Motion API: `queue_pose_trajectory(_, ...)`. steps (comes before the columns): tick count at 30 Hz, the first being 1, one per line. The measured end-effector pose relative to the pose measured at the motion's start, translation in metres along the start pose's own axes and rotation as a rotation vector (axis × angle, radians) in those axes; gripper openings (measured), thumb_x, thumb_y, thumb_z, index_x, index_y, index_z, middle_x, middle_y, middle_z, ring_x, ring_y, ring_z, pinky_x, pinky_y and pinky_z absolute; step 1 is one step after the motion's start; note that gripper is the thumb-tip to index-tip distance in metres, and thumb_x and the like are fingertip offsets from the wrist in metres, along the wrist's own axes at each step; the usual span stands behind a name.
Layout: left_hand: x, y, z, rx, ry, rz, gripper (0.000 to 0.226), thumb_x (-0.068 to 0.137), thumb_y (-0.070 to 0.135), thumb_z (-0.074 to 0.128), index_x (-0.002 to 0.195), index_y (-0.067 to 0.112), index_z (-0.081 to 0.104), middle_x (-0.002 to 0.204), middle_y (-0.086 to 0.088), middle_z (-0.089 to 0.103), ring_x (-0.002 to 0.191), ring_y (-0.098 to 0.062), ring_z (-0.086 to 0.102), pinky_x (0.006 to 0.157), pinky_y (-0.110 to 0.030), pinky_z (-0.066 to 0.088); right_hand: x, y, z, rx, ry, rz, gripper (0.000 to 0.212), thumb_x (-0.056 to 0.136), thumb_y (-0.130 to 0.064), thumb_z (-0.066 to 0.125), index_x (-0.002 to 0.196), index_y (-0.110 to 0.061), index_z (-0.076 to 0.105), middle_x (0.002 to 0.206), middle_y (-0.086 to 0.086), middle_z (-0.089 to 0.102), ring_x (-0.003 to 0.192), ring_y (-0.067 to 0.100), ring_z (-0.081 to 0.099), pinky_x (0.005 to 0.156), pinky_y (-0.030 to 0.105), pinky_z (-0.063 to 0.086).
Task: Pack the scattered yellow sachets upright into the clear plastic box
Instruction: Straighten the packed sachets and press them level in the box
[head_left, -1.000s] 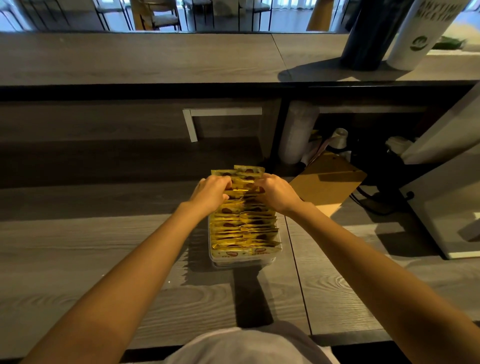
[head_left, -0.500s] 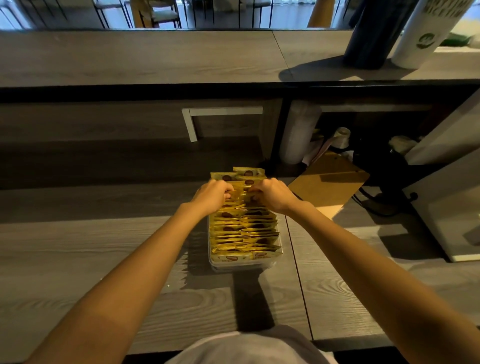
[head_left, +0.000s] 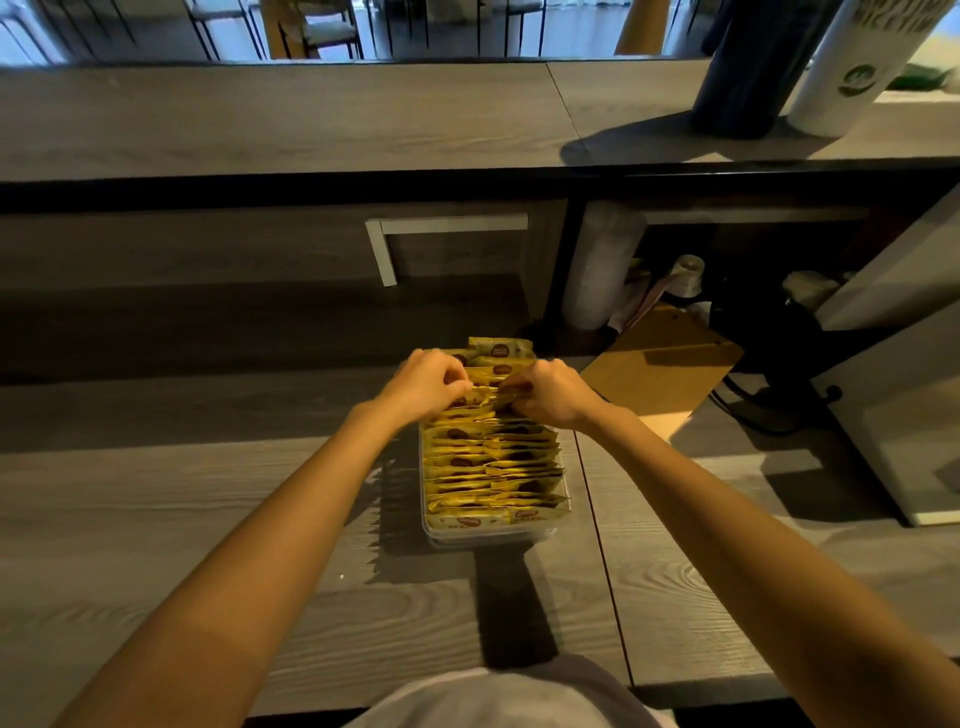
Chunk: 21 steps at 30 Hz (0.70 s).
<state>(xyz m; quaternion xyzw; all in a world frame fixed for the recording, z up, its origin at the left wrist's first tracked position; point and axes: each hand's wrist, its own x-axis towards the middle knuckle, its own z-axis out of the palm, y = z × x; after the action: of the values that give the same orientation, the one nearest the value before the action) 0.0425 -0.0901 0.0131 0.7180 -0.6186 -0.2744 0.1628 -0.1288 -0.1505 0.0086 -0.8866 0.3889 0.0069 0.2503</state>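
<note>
Clear plastic box (head_left: 491, 535) sits on grey wood-grain counter (head_left: 156, 519), centre frame, long axis running away from the person. Packed w/ yellow sachets (head_left: 493, 462) standing upright in rows, tops just above the rim. Each sachet has a dark red oval logo; text on it too small to read.

Left hand (head_left: 428, 382) & right hand (head_left: 553, 392) both over the far half of the box, knuckles up, fingers curled down into the row. Both pinch sachet tops, fingertips nearly meeting mid-row. How many sachets each holds: can't tell. A few more sachets stand behind the hands at the far end.

Brown clipboard (head_left: 662, 371) lies flat just right of the box, partly under the raised shelf (head_left: 311, 114). White plastic-wrapped roll (head_left: 600, 265) upright behind it.

On the shelf, top right: dark cylinder (head_left: 748, 67) and white tumbler (head_left: 862, 67) w/ green round logo plus green lettering, cut off by frame edge, unreadable. White appliance (head_left: 904, 389) at right edge. Chairs visible beyond the shelf.
</note>
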Motion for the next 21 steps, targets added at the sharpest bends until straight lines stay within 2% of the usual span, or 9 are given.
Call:
queue_pose_trajectory(3,0.002,-0.001,0.0,0.031,0.262,0.037,0.019,0.091,0.014,0.054,0.108,0.012,0.063,0.114,-0.006,0.057,0.111,-0.018,0.052,0.085,-0.026,0.04,-0.004,-0.001,-0.009,0.158,0.086,0.032,0.031,0.087,-0.012,0.054,0.117,-0.012,0.064,0.109,0.01,0.067,0.093,0.02,0.061,0.078,0.028,0.052)
queue_pose_trajectory(5,0.004,-0.003,0.002,0.07,0.315,0.035,0.032,0.091,0.01,0.053,0.122,0.011,0.055,0.125,-0.006,0.05,0.12,-0.02,0.046,0.094,-0.029,0.04,-0.002,0.001,-0.01,0.087,0.246,0.008,0.034,0.089,-0.012,0.055,0.122,-0.012,0.06,0.116,0.009,0.063,0.102,0.021,0.057,0.08,0.026,0.046)
queue_pose_trajectory(7,0.008,-0.005,0.004,0.128,0.239,0.005,0.046,0.091,0.013,0.054,0.135,0.012,0.044,0.136,-0.008,0.045,0.128,-0.023,0.041,0.102,-0.035,0.038,0.005,0.004,-0.008,-0.068,0.296,-0.035,0.042,0.092,-0.013,0.053,0.133,-0.014,0.049,0.132,0.009,0.052,0.122,0.025,0.046,0.091,0.029,0.043)
queue_pose_trajectory(9,0.013,-0.006,0.005,0.186,0.11,-0.018,0.051,0.091,0.018,0.054,0.139,0.013,0.039,0.14,-0.01,0.043,0.132,-0.025,0.038,0.107,-0.039,0.033,0.012,0.005,-0.006,-0.13,0.205,-0.036,0.053,0.093,-0.015,0.051,0.143,-0.016,0.034,0.148,0.009,0.036,0.137,0.028,0.031,0.105,0.036,0.037)
queue_pose_trajectory(11,0.017,-0.005,0.005,0.19,0.054,-0.038,0.05,0.092,0.021,0.054,0.139,0.013,0.039,0.139,-0.011,0.045,0.131,-0.027,0.039,0.107,-0.04,0.033,0.018,0.006,-0.003,-0.137,0.11,-0.015,0.058,0.094,-0.017,0.05,0.147,-0.017,0.025,0.154,0.009,0.025,0.141,0.03,0.025,0.11,0.041,0.033)
queue_pose_trajectory(14,0.019,-0.007,0.003,0.156,0.041,-0.038,0.042,0.09,0.016,0.056,0.132,0.015,0.047,0.132,-0.009,0.052,0.125,-0.027,0.047,0.102,-0.042,0.04,0.024,0.009,-0.002,-0.175,0.056,-0.028,0.048,0.095,-0.021,0.048,0.141,-0.017,0.037,0.147,0.011,0.036,0.134,0.03,0.036,0.105,0.041,0.039)
queue_pose_trajectory(16,0.02,-0.008,0.002,0.129,-0.01,-0.024,0.031,0.088,0.013,0.059,0.118,0.016,0.056,0.122,-0.009,0.058,0.116,-0.026,0.053,0.096,-0.042,0.047,0.025,0.01,-0.004,-0.212,0.051,-0.055,0.039,0.094,-0.022,0.051,0.132,-0.016,0.05,0.135,0.011,0.047,0.12,0.028,0.05,0.095,0.037,0.046)
queue_pose_trajectory(19,0.02,-0.007,0.0,0.079,-0.049,-0.039,0.022,0.088,0.012,0.059,0.11,0.014,0.058,0.113,-0.009,0.06,0.108,-0.024,0.057,0.09,-0.04,0.05,0.024,0.006,-0.002,-0.052,0.072,-0.036,0.042,0.091,-0.015,0.054,0.131,-0.01,0.041,0.118,0.015,0.058,0.105,0.029,0.059,0.085,0.037,0.049)
queue_pose_trajectory(21,0.018,-0.007,0.0,0.063,-0.083,-0.051,0.02,0.091,0.015,0.054,0.111,0.013,0.058,0.109,-0.009,0.06,0.105,-0.024,0.057,0.088,-0.039,0.049,0.023,0.004,0.0,0.034,0.049,0.007,0.043,0.093,-0.013,0.051,0.132,-0.007,0.036,0.117,0.018,0.06,0.105,0.032,0.06,0.086,0.038,0.049)
